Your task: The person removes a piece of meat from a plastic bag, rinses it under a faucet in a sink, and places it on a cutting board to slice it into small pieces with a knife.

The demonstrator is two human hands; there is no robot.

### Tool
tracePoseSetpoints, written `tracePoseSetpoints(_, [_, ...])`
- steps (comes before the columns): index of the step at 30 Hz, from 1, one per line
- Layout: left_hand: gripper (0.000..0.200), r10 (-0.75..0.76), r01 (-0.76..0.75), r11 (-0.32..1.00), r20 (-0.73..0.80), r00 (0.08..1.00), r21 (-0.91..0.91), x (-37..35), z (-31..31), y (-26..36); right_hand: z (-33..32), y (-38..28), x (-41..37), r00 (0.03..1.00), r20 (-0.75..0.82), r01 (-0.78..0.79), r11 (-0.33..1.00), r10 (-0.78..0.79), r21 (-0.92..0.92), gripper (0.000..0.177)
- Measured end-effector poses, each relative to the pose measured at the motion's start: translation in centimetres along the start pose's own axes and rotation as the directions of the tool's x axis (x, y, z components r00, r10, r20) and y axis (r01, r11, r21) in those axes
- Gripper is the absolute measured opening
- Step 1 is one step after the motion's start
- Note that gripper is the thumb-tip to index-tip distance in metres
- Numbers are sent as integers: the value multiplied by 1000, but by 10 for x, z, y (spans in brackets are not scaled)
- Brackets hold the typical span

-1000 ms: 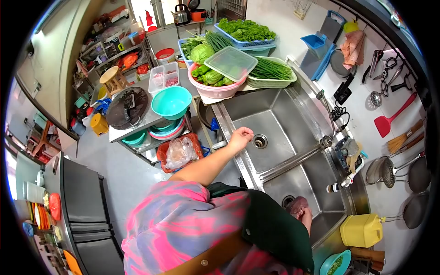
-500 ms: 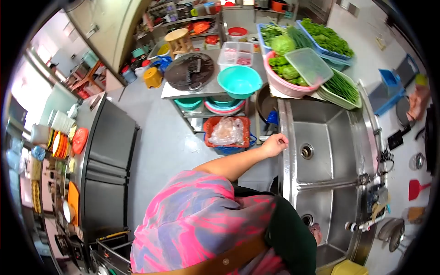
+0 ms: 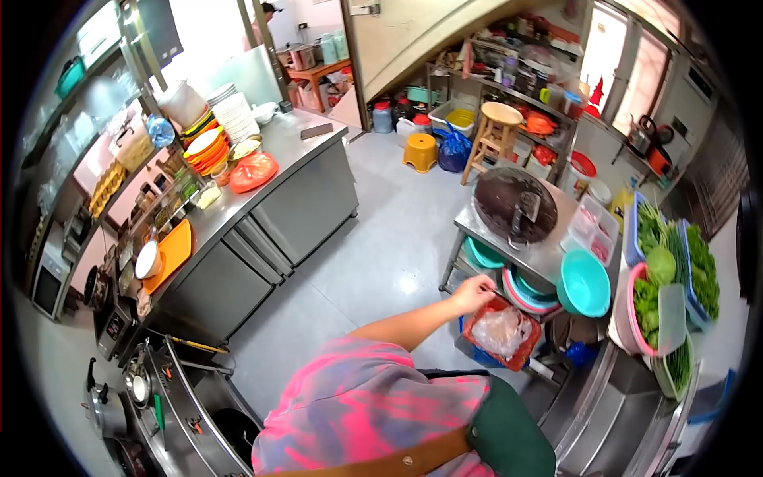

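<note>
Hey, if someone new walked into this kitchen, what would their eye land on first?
Probably the bright pink-and-grey patterned top filling the lower middle, with the bare left hand held out near a red basket. Next might come the turquoise bowl right of centre, below the dark round chopping board, then the leafy greens at far right.

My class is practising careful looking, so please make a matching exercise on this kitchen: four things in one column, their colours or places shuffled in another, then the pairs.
Things
1. plastic bag
2. round board
3. tray
4. low stool

Colours or places
A. yellow, on the floor
B. orange, on the counter
C. in the red basket
D. dark, on the metal table

Pairs: 1-C, 2-D, 3-B, 4-A
</note>
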State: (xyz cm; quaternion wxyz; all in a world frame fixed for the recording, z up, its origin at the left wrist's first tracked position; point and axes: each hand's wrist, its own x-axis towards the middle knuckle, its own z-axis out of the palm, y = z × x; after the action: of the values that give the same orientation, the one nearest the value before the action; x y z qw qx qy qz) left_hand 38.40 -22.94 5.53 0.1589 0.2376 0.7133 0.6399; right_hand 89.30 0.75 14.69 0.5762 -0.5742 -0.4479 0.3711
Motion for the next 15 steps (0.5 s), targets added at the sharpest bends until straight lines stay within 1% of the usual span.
tracePoseSetpoints(1, [21, 5, -6, 1000, -55, 998, -14, 3, -33, -5, 22, 1, 8, 1000, 15, 14, 1000, -14, 1, 26])
tracePoseSetpoints(2, [21, 41, -37, 998, -111, 993, 43, 10, -66, -22, 49, 5, 20, 977, 212, -27, 997, 12, 67, 18])
tracePoseSetpoints(3, [20, -41, 43, 999, -160, 986, 8, 10, -99, -19, 80, 11, 30, 915, 402, -80, 989, 23, 125, 12])
tracePoseSetpoints(4, [19, -127, 121, 992, -232, 964, -37, 15, -128, -31, 118, 17, 33, 924, 382, -46, 991, -6, 127, 11])
tracePoseSetpoints(5, [18, -165, 156, 986, -300, 940, -55, 16, -155, -42, 153, 24, 33, 934, 356, -17, 992, -28, 122, 22])
tracePoseSetpoints(6, [17, -203, 190, 979, -364, 909, -71, 17, -182, -46, 188, 13, 19, 858, 509, -10, 989, -67, 147, 26])
tracePoseSetpoints(7, [15, -224, 193, 975, -428, 876, -114, 18, -202, -56, 224, 1, 3, 757, 644, -11, 985, -105, 172, 30])
tracePoseSetpoints(8, [13, -246, 194, 969, -487, 838, -155, 19, -219, -65, 263, 6, -3, 736, 667, -62, 971, -111, 231, 31])
tracePoseSetpoints(9, [13, -247, 198, 969, -483, 840, -150, 17, -232, -64, 300, 11, -11, 715, 688, -114, 951, -121, 286, 31])
tracePoseSetpoints(11, [11, -332, 196, 935, -537, 775, -295, 14, -250, -60, 364, -13, -50, 643, 760, -128, 966, -90, 223, 29])
tracePoseSetpoints(12, [11, -338, 206, 934, -530, 777, -293, 14, -255, -63, 394, -23, -66, 602, 795, -109, 978, -78, 179, 30])
tracePoseSetpoints(14, [12, -416, 221, 895, -551, 724, -387, 15, -259, -72, 452, -42, -96, 519, 852, -59, 991, -73, 120, 35])
tracePoseSetpoints(15, [12, -424, 238, 893, -538, 728, -382, 17, -260, -74, 480, -49, -110, 480, 874, -31, 994, -78, 105, 39])
